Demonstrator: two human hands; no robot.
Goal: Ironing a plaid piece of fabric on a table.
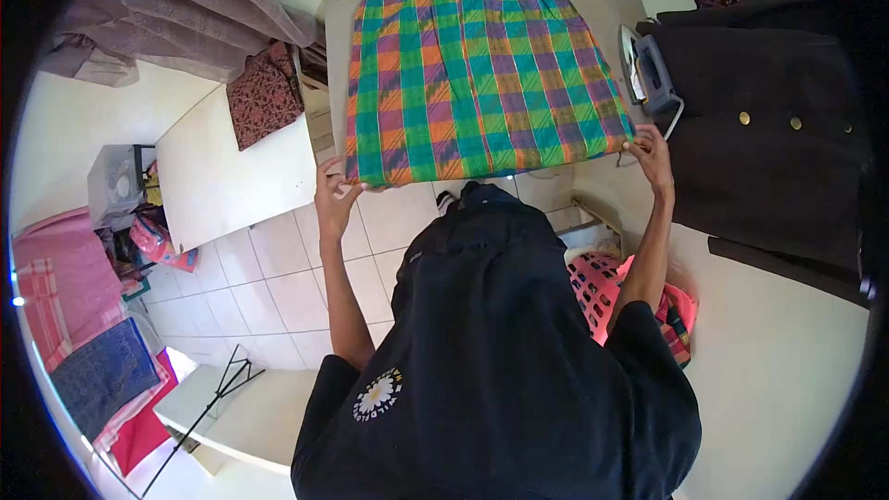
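A checked cloth garment (479, 76) in green, orange and purple lies spread over a padded ironing surface (342, 35). Its gathered band is at the far end, and its wide edge faces me. My left hand (335, 191) pinches the near left corner between thumb and fingers. At the near right corner, my right hand (650, 153) grips the same edge. Just beyond that hand, a clothes iron (649, 69) rests by the right side of the ironing surface, its white cord trailing down. The garment's underside is hidden.
A dark jacket (757, 132) with gold buttons hangs at the right. Left stands a white table (236, 180) with a folded patterned cloth (267, 97). A pink laundry basket (594, 288) sits beside me on the right. A black metal stand (215, 396) is at lower left. Curtains (201, 7) hang upper left.
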